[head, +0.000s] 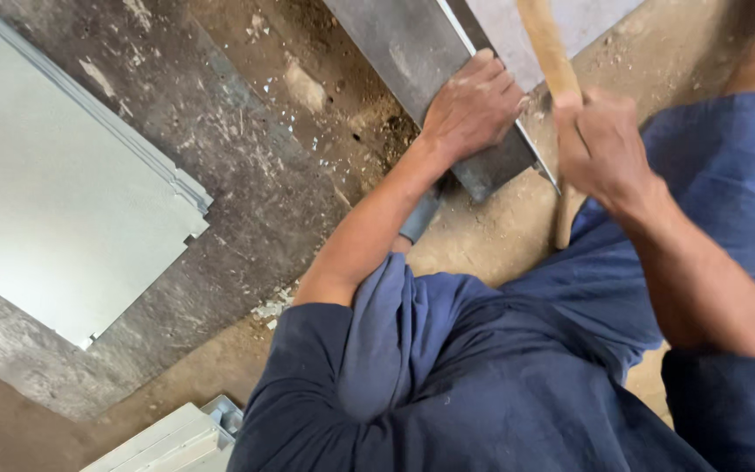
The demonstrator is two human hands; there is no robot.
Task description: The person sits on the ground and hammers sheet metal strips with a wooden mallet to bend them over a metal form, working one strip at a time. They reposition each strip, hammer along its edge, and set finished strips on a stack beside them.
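My left hand (472, 107) presses flat on the near end of a grey sheet-metal piece (412, 44) with a folded edge, lying on the dirty floor at top centre. My right hand (603, 147) is closed around a wooden handle (545, 44) that rises toward the top edge; the handle's lower end (565, 223) sticks out below my fist. The tool's head is out of frame. Both hands sit side by side, a short gap between them. My dark blue clothing fills the lower right.
A stack of flat grey metal sheets (54, 175) lies on the floor at left. More folded light-coloured metal pieces (176, 441) show at the bottom edge. The concrete floor (290, 149) is stained and littered with small metal chips.
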